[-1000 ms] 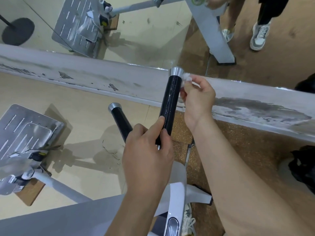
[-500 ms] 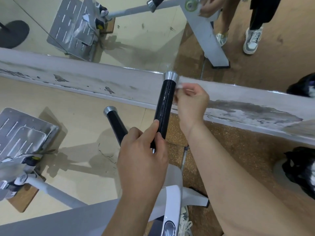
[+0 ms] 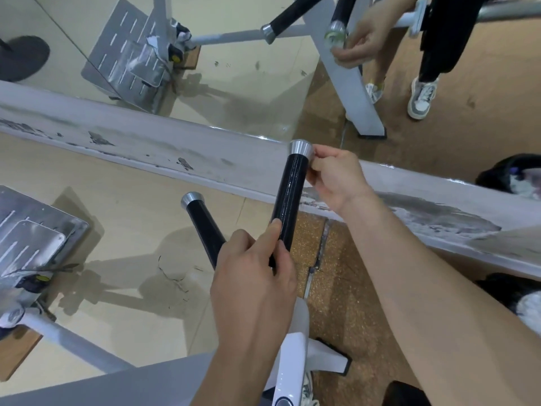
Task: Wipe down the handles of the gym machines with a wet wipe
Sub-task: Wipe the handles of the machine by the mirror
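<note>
We are seeing a black handle (image 3: 288,206) with a silver cap (image 3: 300,150), a second handle (image 3: 204,227) black with silver, a white machine frame (image 3: 292,361), beige floor (image 3: 117,200), gold-speckled brown matting (image 3: 339,294), and a grey-scuffed white ledge (image 3: 146,142).

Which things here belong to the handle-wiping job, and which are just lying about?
Job: held handle, left hand gripping it, right hand at its cap (wipe hidden), second handle.
Lying about: metal footplate, mirror, scuffed baseboard.
</note>
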